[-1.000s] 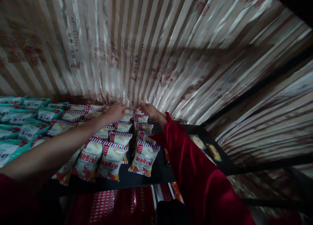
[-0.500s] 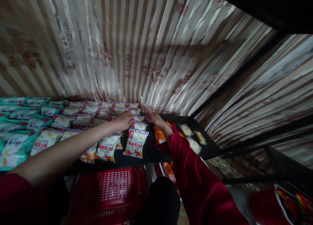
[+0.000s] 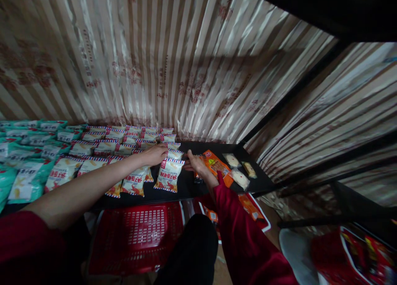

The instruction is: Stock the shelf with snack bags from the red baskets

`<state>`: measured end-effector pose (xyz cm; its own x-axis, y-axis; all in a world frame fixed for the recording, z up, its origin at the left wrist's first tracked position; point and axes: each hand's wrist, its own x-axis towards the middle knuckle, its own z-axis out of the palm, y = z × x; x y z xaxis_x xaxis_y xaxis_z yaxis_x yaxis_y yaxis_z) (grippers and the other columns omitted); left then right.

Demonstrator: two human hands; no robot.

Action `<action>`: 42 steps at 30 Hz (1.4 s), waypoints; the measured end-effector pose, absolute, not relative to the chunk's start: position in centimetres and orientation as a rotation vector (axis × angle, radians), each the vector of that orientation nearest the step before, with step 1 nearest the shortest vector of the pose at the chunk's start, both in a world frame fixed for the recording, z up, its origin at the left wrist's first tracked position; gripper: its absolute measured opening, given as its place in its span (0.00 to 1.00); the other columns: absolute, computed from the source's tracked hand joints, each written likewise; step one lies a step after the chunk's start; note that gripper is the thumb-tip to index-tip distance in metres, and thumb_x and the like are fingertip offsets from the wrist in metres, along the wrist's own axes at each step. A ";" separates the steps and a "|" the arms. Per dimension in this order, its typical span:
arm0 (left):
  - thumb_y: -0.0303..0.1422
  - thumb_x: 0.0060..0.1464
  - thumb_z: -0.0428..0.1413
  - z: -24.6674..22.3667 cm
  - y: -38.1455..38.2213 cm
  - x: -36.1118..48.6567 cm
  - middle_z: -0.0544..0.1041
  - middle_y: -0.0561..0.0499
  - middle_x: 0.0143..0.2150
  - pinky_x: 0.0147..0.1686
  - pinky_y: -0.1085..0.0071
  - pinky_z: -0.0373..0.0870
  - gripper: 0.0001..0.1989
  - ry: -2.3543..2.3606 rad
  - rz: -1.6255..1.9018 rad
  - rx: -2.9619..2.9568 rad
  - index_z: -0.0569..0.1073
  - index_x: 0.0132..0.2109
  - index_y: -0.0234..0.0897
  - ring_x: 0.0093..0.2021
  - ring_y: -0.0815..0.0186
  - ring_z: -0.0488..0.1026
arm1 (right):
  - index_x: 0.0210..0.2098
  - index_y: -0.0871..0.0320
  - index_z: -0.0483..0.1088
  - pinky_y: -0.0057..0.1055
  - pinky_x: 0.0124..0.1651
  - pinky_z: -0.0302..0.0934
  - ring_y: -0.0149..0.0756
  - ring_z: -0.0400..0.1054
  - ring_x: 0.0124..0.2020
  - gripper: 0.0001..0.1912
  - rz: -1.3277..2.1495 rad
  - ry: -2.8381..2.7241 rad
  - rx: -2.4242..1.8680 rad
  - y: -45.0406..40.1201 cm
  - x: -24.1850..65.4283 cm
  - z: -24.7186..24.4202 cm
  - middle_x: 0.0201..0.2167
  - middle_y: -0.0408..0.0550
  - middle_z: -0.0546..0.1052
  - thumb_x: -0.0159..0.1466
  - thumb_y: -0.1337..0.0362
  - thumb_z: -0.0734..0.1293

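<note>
Red-and-white snack bags with striped edges stand in rows on a black shelf (image 3: 260, 179). My left hand (image 3: 156, 154) reaches across these rows, its bent fingertips against the left side of the rightmost column, behind its front snack bag (image 3: 169, 175). Nothing shows gripped in it, though its fingers are partly hidden. To the right of the same column, my right hand (image 3: 196, 163) is open, thumb raised and fingers stretched toward the bags. Just beyond that wrist lies an orange snack packet (image 3: 215, 164), partly covered by the sleeve.
Teal snack bags (image 3: 29, 177) fill the shelf's left part. Clear-wrapped pale pieces (image 3: 239, 179) lie at the right. Below the shelf are a red perforated basket (image 3: 139, 227) and orange packets (image 3: 251, 206) in a red-and-white container. Striped sheeting (image 3: 149, 57) hangs behind.
My right hand has drawn slightly nearer and lower, uncovering more of the orange packet. The left hand stays by the rightmost column. The view has shifted a little.
</note>
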<state>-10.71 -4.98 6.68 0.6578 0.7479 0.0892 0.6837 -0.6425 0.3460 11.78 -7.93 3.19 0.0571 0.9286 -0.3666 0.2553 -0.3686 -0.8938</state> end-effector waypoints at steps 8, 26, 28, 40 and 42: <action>0.31 0.58 0.44 5.6 -3.8 -10.5 0.75 0.47 0.46 0.50 0.69 0.63 0.13 1.172 0.375 2.548 0.73 0.40 0.37 0.48 0.65 0.70 | 0.48 0.60 0.68 0.31 0.33 0.70 0.34 0.73 0.26 0.29 1.527 -1.063 -1.586 -8.9 10.4 2.0 0.29 0.52 0.78 0.67 0.45 0.49; 0.32 0.58 0.42 6.8 -3.8 -11.0 0.75 0.44 0.37 0.45 0.68 0.64 0.15 1.259 0.341 2.536 0.68 0.27 0.37 0.40 0.63 0.70 | 0.46 0.62 0.71 0.31 0.37 0.70 0.35 0.74 0.29 0.32 1.485 -1.103 -1.593 -8.5 10.2 2.3 0.32 0.55 0.79 0.67 0.44 0.48; 0.31 0.57 0.42 7.0 -3.8 -11.0 0.75 0.45 0.38 0.46 0.68 0.64 0.14 1.234 0.350 2.547 0.68 0.27 0.37 0.41 0.63 0.70 | 0.47 0.64 0.71 0.33 0.37 0.70 0.35 0.73 0.29 0.34 1.486 -1.072 -1.575 -8.4 10.2 2.4 0.31 0.56 0.79 0.67 0.43 0.48; 0.30 0.58 0.43 7.4 -3.7 -11.1 0.76 0.48 0.35 0.43 0.68 0.63 0.14 1.232 0.311 2.519 0.70 0.29 0.37 0.39 0.63 0.70 | 0.47 0.59 0.73 0.34 0.43 0.69 0.39 0.75 0.40 0.35 1.392 -1.189 -1.578 -7.5 9.1 2.2 0.39 0.55 0.79 0.68 0.46 0.44; 0.30 0.57 0.44 7.5 -3.4 -11.3 0.76 0.49 0.34 0.41 0.69 0.63 0.13 1.279 0.314 2.486 0.70 0.28 0.38 0.37 0.64 0.70 | 0.48 0.60 0.73 0.35 0.44 0.69 0.40 0.75 0.41 0.36 1.299 -1.148 -1.593 -7.1 9.4 2.2 0.39 0.57 0.79 0.68 0.45 0.43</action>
<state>-11.30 -3.38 7.52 0.5735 0.8180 0.0450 0.7460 -0.5441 0.3839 9.43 -7.14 2.16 0.0749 0.9538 -0.2911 0.1720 -0.2999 -0.9383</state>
